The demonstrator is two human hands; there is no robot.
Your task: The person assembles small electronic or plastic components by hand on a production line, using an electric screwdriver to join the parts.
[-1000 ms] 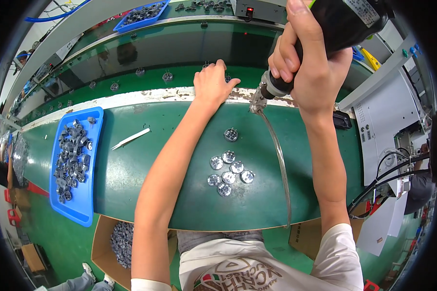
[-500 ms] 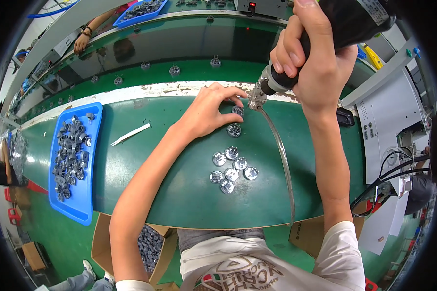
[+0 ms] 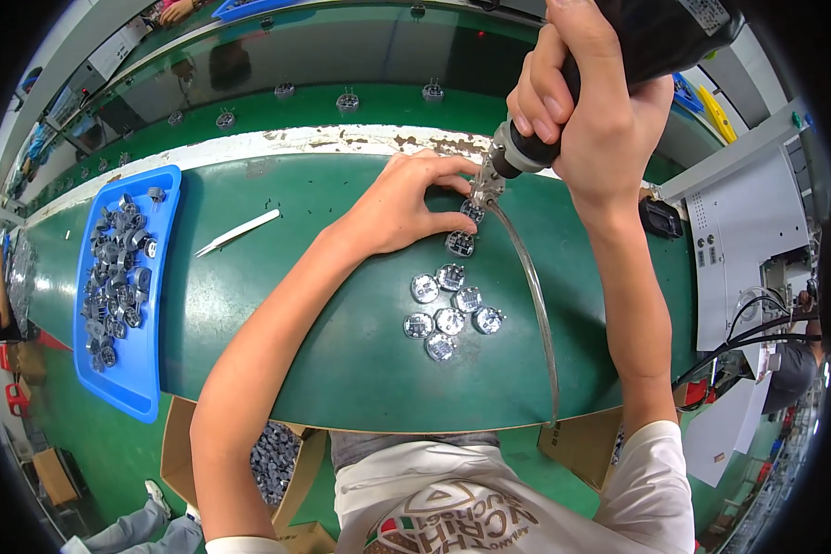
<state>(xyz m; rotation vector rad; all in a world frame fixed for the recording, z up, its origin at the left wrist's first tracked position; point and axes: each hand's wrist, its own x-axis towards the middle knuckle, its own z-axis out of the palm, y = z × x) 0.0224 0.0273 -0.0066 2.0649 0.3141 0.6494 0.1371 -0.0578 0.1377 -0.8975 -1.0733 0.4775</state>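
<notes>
My right hand [image 3: 600, 120] is wrapped round a black power screwdriver [image 3: 660, 42], held tilted with its metal nose down to the left. A clear tube [image 3: 533, 286] runs from the nose toward the table's near edge. Beneath the nose, the thumb and fingers of my left hand [image 3: 411, 203] grip a small round electronic part [image 3: 472, 213], partly hidden by the tool. Just in front of it lies another round part [image 3: 460, 244], close to my left thumb. Several more round parts [image 3: 449, 320] are grouped nearer to me on the green table [image 3: 360, 379].
At left a blue tray [image 3: 168, 268] holds many dark round parts. White tweezers [image 3: 240, 232] lie between tray and left arm. A conveyor [image 3: 277, 106] carrying spaced parts runs beyond the table. A grey machine panel [image 3: 743, 231] stands at right; an open carton [image 3: 180, 452] sits below.
The view has shifted a little. The screwdriver's nose and the part in my left hand have come together; the nose now covers part of it. My right hand keeps its grip.
</notes>
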